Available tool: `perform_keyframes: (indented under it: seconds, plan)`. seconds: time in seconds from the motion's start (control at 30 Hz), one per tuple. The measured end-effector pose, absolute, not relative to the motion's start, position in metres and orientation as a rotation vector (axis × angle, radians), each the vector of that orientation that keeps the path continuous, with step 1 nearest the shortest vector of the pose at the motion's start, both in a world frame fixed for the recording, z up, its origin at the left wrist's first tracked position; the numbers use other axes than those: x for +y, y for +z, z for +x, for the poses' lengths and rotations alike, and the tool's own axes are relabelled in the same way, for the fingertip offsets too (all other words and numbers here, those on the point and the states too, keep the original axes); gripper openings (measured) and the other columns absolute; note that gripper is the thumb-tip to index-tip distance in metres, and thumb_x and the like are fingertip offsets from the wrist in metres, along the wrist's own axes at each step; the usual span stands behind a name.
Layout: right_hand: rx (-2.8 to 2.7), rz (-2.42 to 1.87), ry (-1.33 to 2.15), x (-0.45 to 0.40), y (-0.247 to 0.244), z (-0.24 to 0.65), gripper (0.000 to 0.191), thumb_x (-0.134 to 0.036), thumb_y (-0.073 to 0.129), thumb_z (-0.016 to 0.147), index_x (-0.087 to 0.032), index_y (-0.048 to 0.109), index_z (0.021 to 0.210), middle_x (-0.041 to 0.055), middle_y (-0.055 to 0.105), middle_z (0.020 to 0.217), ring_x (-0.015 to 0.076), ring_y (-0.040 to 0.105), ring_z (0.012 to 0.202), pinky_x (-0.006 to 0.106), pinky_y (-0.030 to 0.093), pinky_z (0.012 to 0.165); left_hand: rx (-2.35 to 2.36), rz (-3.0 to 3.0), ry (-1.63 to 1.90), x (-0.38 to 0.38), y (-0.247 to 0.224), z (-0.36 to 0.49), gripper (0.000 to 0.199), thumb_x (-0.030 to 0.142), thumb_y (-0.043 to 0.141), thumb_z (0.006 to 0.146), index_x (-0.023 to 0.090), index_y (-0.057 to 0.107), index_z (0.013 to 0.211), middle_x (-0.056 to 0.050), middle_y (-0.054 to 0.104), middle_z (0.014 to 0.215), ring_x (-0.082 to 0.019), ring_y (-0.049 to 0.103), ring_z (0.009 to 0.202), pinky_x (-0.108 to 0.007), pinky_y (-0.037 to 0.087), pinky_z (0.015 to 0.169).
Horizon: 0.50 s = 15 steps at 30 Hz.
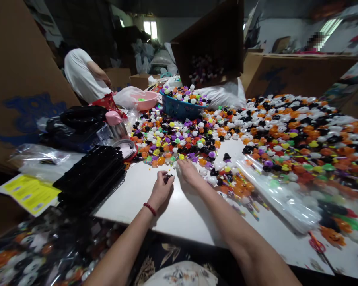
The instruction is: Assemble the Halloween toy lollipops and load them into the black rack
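Blue basket [181, 109] taken as landmark; sides as seen by the wearer. Left hand [161, 189] noted on the near side of the basket, slightly left, above the white counter [128, 194]. Its fingers are curled in around a black piece [167, 178]; most of that piece is covered by them, and its shape cannot be made out. A red bracelet [150, 209] is worn on that wrist.

Right hand [189, 171] is held nearly straight in front of the basket, at the near edge of the loose pieces [178, 140]. Its fingers are bent and partly spread, back of the hand uppermost; the tips are lost among white and yellow pieces, so whether anything is gripped cannot be determined.

Pieces are spread in front of the basket and thickly to its right. Those at far right are blurred, some veiled by clear bags [286, 200]. Scissors [317, 243] are seen near-right of the basket, blades hard to discern.

Black trays [91, 171] are stacked near-left of the basket. Behind it, a tipped box [209, 39] is sunk in shadow, its contents only dimly seen. A person [85, 75] far left is turned away, hands hidden.
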State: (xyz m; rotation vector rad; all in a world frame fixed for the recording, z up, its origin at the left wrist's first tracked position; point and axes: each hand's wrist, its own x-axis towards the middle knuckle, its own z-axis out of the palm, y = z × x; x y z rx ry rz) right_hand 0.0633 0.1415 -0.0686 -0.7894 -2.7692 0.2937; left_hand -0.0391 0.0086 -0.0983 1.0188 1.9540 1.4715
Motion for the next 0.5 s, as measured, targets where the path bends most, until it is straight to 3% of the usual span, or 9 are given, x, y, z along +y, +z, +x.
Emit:
perform_keyframes:
  seconds: [0.1, 0.23, 0.37, 0.5]
  plan:
    - [-2.778, -0.786, 0.326, 0.15, -0.07, 0.039, 0.034, -0.002, 0.042, 0.089, -0.011, 0.063, 0.114, 0.0161, 0.064, 0.115, 0.026, 0.049, 0.108, 0.038, 0.034, 0.1, 1.528, 0.612, 1.588, -0.011, -0.086, -0.034, 0.038, 0.058, 0.055, 0.085, 0.023, 0.045, 0.094, 0.004, 0.053, 0.067, -0.009, 0.046, 0.047, -0.02, 0.036, 0.044]
    - [-2.756, -0.834, 0.363, 0.14, -0.07, 0.04, 0.026, -0.005, 0.046, 0.09, -0.012, 0.066, 0.105, 0.0162, 0.063, 0.107, 0.0281, 0.049, 0.108, 0.04, 0.038, 0.094, 1.445, 0.41, 1.641, -0.027, -0.079, -0.036, 0.041, 0.062, 0.052, 0.083, 0.021, 0.049, 0.089, 0.005, 0.049, 0.059, -0.006, 0.039, 0.04, -0.016, 0.022, 0.038]
    - [-2.728, -0.798, 0.483, 0.106, -0.062, 0.073, 0.027, -0.015, 0.051, 0.095, -0.015, 0.063, 0.119, 0.0099, 0.062, 0.104, 0.0188, 0.057, 0.092, 0.029, 0.045, 0.082, 1.645, 0.528, 1.644, -0.031, -0.077, -0.037, 0.041, 0.06, 0.046, 0.087, 0.02, 0.054, 0.087, 0.005, 0.047, 0.06, -0.007, 0.037, 0.042, -0.019, 0.025, 0.039]
    - [-2.496, -0.664, 0.843, 0.076, -0.049, 0.115, 0.032, -0.02, 0.056, 0.095, -0.018, 0.061, 0.127, 0.0057, 0.065, 0.095, 0.0154, 0.061, 0.084, 0.025, 0.047, 0.077, 1.782, 0.72, 1.611, -0.029, -0.07, -0.027, 0.037, 0.054, 0.046, 0.091, 0.02, 0.053, 0.08, 0.002, 0.049, 0.069, -0.011, 0.045, 0.06, -0.022, 0.036, 0.052]
